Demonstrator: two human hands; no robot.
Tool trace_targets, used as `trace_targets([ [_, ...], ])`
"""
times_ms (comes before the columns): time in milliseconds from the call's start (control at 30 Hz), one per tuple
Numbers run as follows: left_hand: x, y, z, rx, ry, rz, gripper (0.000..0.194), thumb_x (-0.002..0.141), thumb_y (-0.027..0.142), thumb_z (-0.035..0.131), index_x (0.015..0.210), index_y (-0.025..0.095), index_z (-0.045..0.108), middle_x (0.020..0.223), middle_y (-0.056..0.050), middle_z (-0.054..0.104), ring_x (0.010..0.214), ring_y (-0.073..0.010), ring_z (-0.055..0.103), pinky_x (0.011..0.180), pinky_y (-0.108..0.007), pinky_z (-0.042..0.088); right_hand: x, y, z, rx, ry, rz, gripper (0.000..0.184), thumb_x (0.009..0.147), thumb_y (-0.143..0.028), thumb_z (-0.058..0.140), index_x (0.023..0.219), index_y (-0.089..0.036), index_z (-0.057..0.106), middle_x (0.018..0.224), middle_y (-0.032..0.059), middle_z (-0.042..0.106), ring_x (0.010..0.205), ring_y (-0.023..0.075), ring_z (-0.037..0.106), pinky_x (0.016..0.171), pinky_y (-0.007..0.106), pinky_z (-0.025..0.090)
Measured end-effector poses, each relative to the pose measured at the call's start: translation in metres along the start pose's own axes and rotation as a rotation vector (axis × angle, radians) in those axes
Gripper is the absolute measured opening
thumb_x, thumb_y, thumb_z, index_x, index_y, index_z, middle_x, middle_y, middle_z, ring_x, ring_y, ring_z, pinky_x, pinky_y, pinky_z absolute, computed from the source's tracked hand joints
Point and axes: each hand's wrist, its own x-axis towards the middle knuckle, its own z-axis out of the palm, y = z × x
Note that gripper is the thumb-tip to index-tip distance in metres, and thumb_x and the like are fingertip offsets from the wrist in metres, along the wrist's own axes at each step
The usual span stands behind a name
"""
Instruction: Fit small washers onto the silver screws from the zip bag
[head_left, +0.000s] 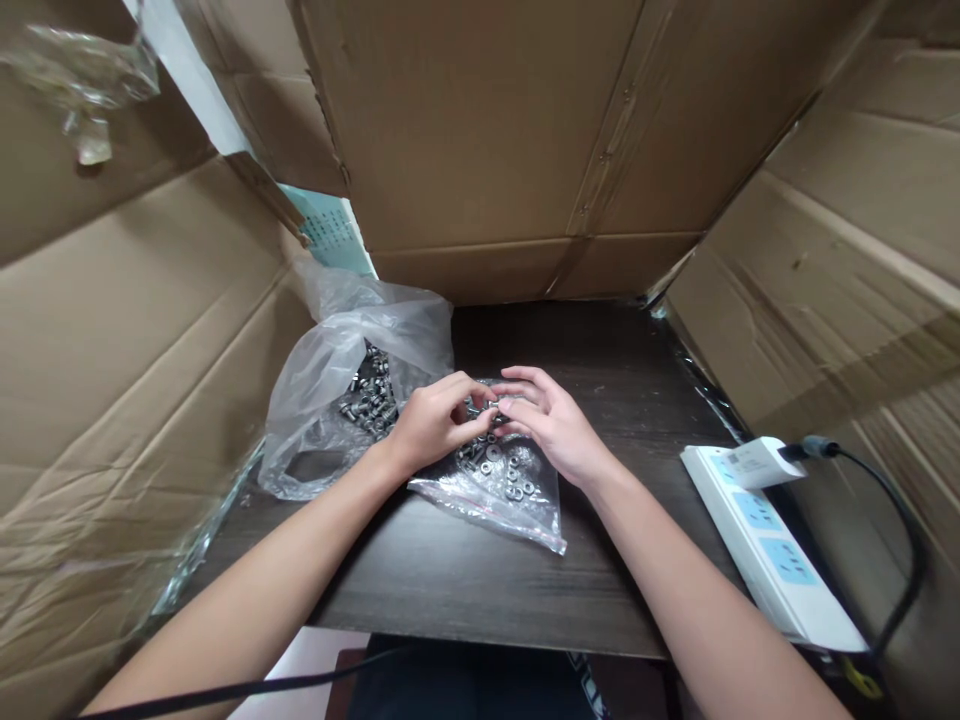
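Note:
My left hand (441, 415) and my right hand (551, 425) meet over a clear zip bag (517, 515). Thumbs and forefingers are pinched together around a small silver fastener (493, 405); it is too small and covered to tell whether it is a bolt, a nut or both. On the bag, partly under my fingers, lie loose nuts and washers (514, 478) with some bolts (471, 455). Left of my left hand, a larger translucent plastic bag (315, 375) lies open with many silver bolts (373, 400) in it.
Cardboard walls (480, 130) enclose the dark wooden table (450, 590) at the back and both sides. A white power strip (787, 560) with a plugged-in adapter (757, 462) and black cable (900, 500) lies at the right. A light-blue written sheet (326, 228) shows behind the large bag.

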Motion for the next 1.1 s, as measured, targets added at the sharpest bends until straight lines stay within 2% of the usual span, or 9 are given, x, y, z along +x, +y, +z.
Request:
trace_targets([
  [167,-0.0005,0.0014,0.0002,0.007,-0.025,-0.007,0.011,0.091,0.022,0.068,0.099,0.015,0.067,0.086,-0.001,0.066,0.055,-0.0053,0.053,0.056,-0.019,0.042,0.0008,0.0013,-0.0012,0.021,-0.058,-0.015,0.049,0.072,-0.028,0.083,0.113,-0.021,0.058,0.094,0.0025,0.074,0.079,0.0159,0.071,0.073,0.03,0.06],
  [333,0.0,0.0012,0.0007,0.004,-0.04,0.002,0.011,0.091,0.023,0.067,0.099,0.016,0.068,0.085,-0.001,0.065,0.055,-0.0054,0.052,0.057,-0.019,0.043,0.001,0.0035,0.0023,-0.251,0.057,-0.004,0.03,0.091,-0.047,0.06,0.102,-0.02,0.06,0.058,-0.0037,0.061,0.048,0.0141,0.062,0.048,0.026,0.052],
  [400,0.0001,0.0002,0.0006,0.006,-0.014,-0.009,0.009,0.091,0.022,0.067,0.098,0.015,0.067,0.085,-0.001,0.065,0.054,-0.0049,0.051,0.056,-0.019,0.042,0.0001,0.0029,0.0032,-0.256,0.064,-0.019,0.03,0.091,-0.047,0.059,0.104,-0.02,0.061,0.07,-0.0008,0.064,0.058,0.0155,0.066,0.048,0.026,0.054],
  [467,0.0,-0.0006,0.0005,0.007,-0.004,-0.013,0.009,0.091,0.022,0.067,0.097,0.015,0.067,0.085,-0.001,0.065,0.054,-0.0051,0.051,0.057,-0.019,0.042,-0.0007,0.0015,0.0028,-0.18,0.015,-0.032,0.033,0.084,-0.041,0.07,0.109,-0.021,0.06,0.094,0.0033,0.068,0.078,0.0177,0.07,0.059,0.029,0.061],
  [533,-0.0002,-0.0008,0.0004,0.006,-0.008,-0.006,0.009,0.091,0.022,0.067,0.098,0.016,0.066,0.086,-0.001,0.065,0.055,-0.0054,0.052,0.057,-0.019,0.043,-0.0008,0.0002,0.0011,-0.099,-0.044,-0.034,0.043,0.077,-0.034,0.078,0.113,-0.022,0.058,0.106,0.0047,0.068,0.085,0.0175,0.07,0.068,0.032,0.062],
  [700,0.0003,0.0013,0.0001,0.022,-0.025,0.003,0.011,0.092,0.023,0.067,0.1,0.016,0.066,0.088,-0.001,0.066,0.056,-0.0054,0.053,0.056,-0.019,0.043,0.0019,0.0012,-0.0029,-0.057,-0.052,-0.048,0.047,0.073,-0.034,0.083,0.111,-0.022,0.057,0.094,0.0027,0.071,0.076,0.0161,0.069,0.072,0.033,0.06],
  [867,0.0006,0.0016,-0.0006,0.028,-0.035,-0.002,0.009,0.092,0.021,0.065,0.098,0.015,0.065,0.088,-0.001,0.065,0.056,-0.0054,0.054,0.058,-0.019,0.043,0.0013,0.0044,0.0014,-0.257,0.041,-0.087,0.031,0.089,-0.049,0.065,0.102,-0.02,0.061,0.066,-0.0019,0.063,0.058,0.0137,0.06,0.059,0.03,0.055],
  [1000,-0.0008,-0.0003,-0.0003,0.02,-0.023,-0.013,0.01,0.091,0.02,0.065,0.1,0.015,0.064,0.091,-0.002,0.065,0.058,-0.0054,0.055,0.059,-0.019,0.044,-0.0012,0.0023,0.0038,-0.189,-0.024,-0.086,0.039,0.082,-0.043,0.074,0.112,-0.022,0.059,0.103,0.0062,0.07,0.086,0.0192,0.069,0.065,0.031,0.059],
  [1100,-0.0008,0.0,0.0003,0.021,-0.023,-0.002,0.01,0.093,0.021,0.065,0.1,0.016,0.064,0.091,-0.002,0.066,0.058,-0.0055,0.055,0.059,-0.019,0.044,-0.0007,0.0012,0.0025,-0.087,-0.077,-0.078,0.052,0.075,-0.038,0.081,0.118,-0.023,0.055,0.101,0.0044,0.071,0.085,0.0181,0.07,0.072,0.033,0.061],
])
